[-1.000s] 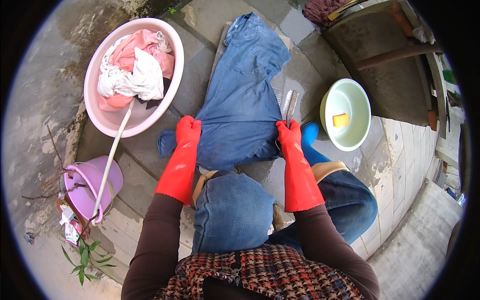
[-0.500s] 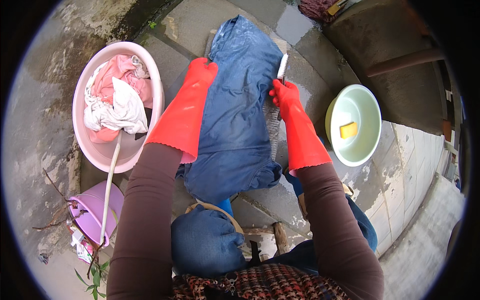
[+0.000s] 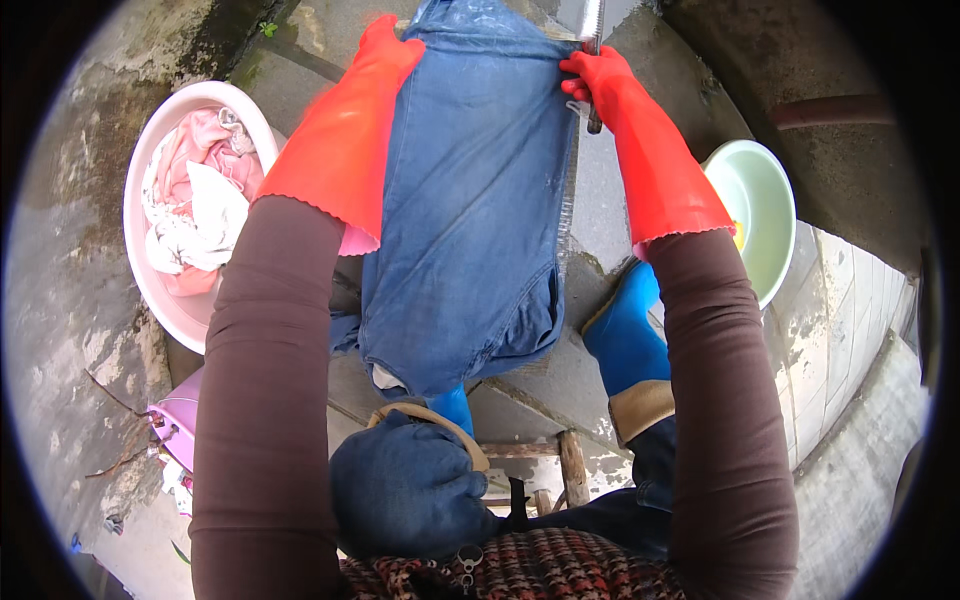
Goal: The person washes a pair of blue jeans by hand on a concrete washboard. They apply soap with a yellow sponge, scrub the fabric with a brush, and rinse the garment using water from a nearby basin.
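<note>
A wet blue denim garment (image 3: 470, 190) lies spread out in front of me, over a ribbed grey board (image 3: 569, 195) that shows along its right side. My left hand (image 3: 388, 55), in a long red rubber glove, is closed on the garment's far left edge. Wearing the matching glove, my right hand (image 3: 602, 80) grips a scrubbing brush (image 3: 592, 22) with pale bristles and a dark handle. Its fingertips also meet the garment's right edge, which looks pulled taut between both hands. The far end of the garment is cut off by the picture's top.
To the left, a pink basin (image 3: 140, 230) holds pink and white laundry, with a purple bucket (image 3: 182, 415) nearer me. A pale green basin (image 3: 775, 215) stands right, partly behind my glove. My blue boot (image 3: 630, 325) and a wooden stool frame (image 3: 572, 465) are close below.
Both hands have moved farther away and apart, drawing the garment wider and flatter. The brush has travelled up and right with my right hand. My right boot now shows more.
</note>
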The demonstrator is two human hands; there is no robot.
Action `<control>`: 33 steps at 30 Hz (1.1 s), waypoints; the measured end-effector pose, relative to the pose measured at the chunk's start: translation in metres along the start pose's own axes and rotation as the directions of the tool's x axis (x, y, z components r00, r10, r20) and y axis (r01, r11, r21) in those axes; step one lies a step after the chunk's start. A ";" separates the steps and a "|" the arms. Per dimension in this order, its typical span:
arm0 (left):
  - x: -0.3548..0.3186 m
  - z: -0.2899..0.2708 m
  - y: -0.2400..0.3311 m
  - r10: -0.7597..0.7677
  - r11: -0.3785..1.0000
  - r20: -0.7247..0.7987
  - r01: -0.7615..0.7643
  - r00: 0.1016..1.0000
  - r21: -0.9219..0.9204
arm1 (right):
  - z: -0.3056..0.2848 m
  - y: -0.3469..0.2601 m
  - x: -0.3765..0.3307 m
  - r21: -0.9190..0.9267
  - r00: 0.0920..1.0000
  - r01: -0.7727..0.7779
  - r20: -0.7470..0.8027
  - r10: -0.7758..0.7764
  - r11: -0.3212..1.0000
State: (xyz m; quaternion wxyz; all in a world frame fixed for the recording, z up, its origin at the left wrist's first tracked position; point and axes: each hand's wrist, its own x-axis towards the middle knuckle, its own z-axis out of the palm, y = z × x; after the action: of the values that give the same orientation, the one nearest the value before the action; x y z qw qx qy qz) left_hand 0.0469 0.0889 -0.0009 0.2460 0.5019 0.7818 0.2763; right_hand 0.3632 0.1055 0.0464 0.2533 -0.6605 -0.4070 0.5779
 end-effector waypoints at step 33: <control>-0.395 -0.006 0.021 0.667 0.629 0.412 -0.765 0.621 0.136 | -0.343 0.217 -0.127 -0.927 0.999 0.030 0.038 -0.014 -0.373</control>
State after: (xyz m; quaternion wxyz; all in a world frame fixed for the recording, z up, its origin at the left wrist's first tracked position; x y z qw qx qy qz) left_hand 0.2043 -0.2688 0.0600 0.1592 0.8432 0.4928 0.1443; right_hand 0.7491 -0.0700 0.0125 -0.3961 -0.5688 -0.7206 -0.0152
